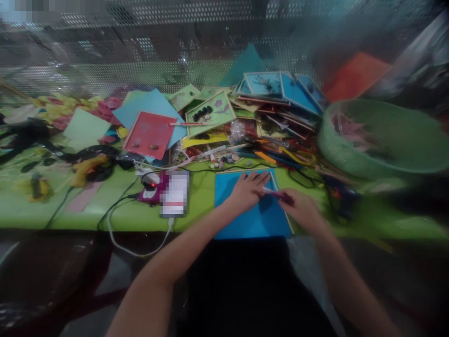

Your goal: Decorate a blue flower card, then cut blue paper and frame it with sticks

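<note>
Left hand [249, 191] flat on blue sheet [242, 222]

Dim overall, colours muted under grey haze; light source unclear. Soft dark shadow beneath spread bare left hand [246, 189], on flat bright-blue sheet [242, 224]. Slim purple-and-white tool [275, 192] in bare right hand [302, 208] slightly blurred. Left of hands, rectangular phone screen [174, 192] pale, pixelated. Beyond hands, small glints on crumpled clear plastic [237, 131]. Right of hands, round green plastic basin [379, 150] stretched, smeared towards edge; corners darkest.
</note>
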`<control>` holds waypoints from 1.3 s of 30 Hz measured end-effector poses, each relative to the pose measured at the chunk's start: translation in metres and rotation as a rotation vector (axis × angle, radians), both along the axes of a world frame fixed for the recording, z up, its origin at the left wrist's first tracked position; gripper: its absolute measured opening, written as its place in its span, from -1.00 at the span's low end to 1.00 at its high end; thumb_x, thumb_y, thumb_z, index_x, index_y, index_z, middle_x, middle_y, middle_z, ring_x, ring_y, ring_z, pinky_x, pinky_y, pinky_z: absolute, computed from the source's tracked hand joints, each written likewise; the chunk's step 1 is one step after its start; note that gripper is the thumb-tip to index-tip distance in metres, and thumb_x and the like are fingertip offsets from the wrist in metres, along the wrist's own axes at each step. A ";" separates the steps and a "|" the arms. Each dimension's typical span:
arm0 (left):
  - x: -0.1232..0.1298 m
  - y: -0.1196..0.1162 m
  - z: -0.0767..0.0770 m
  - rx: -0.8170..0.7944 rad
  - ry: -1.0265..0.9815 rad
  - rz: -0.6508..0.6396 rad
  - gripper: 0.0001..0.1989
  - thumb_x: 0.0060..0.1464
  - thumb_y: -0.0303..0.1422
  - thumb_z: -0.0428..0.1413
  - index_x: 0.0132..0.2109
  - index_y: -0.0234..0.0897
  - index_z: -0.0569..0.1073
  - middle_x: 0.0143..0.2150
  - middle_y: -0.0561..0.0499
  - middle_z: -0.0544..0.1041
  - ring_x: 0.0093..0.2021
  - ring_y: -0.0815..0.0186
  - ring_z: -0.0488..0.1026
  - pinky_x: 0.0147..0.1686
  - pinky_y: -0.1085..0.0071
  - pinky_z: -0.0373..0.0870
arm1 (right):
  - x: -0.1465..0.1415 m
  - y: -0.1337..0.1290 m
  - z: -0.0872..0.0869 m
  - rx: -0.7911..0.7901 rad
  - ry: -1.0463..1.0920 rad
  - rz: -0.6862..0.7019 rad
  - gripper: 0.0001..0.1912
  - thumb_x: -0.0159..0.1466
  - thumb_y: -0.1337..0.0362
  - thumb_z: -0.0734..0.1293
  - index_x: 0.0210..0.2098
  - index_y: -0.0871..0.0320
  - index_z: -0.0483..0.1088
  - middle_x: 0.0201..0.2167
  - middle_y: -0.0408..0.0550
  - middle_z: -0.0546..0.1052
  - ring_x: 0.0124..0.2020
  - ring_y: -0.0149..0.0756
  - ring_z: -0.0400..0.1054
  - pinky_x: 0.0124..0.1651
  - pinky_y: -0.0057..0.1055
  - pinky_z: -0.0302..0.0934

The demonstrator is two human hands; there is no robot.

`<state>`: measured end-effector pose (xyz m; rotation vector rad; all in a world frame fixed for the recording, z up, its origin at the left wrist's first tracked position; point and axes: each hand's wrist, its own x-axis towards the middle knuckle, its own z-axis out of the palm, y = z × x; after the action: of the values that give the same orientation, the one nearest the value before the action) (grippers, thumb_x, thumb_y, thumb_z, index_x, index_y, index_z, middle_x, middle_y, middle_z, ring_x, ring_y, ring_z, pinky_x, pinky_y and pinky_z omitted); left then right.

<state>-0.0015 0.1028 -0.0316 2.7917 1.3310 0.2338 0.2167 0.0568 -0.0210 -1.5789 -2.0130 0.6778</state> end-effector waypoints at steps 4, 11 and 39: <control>0.002 -0.003 0.005 -0.009 0.009 0.008 -0.49 0.48 -0.27 -0.13 0.46 -0.24 0.29 0.51 -0.01 0.27 0.34 0.07 0.31 0.24 0.06 0.30 | -0.002 0.002 0.001 -0.010 -0.018 -0.006 -0.79 0.22 0.26 0.32 -0.21 0.12 0.57 -0.42 -0.06 0.58 -0.42 -0.24 0.39 -0.35 -0.40 0.12; -0.002 0.000 0.007 0.015 -0.029 0.031 -0.49 0.44 -0.30 -0.06 0.46 -0.22 0.28 0.49 -0.07 0.31 0.41 0.08 0.27 0.33 0.08 0.26 | -0.003 0.003 0.002 -0.009 -0.028 -0.006 -0.78 0.21 0.26 0.32 -0.20 0.11 0.57 -0.42 -0.06 0.58 -0.43 -0.24 0.37 -0.35 -0.38 0.12; -0.004 0.003 0.003 -0.053 -0.106 0.061 -0.51 0.44 -0.26 -0.01 0.39 -0.38 0.31 0.46 -0.21 0.32 0.44 0.06 0.23 0.40 0.14 0.18 | 0.001 -0.009 -0.010 0.141 -0.052 -0.025 -0.73 0.34 0.12 0.30 -0.11 0.11 0.56 -0.29 0.04 0.62 -0.35 -0.15 0.47 -0.31 -0.30 0.26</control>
<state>-0.0053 0.1061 -0.0284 2.6578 1.3780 0.3391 0.2174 0.0482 -0.0314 -1.5506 -2.0276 0.4790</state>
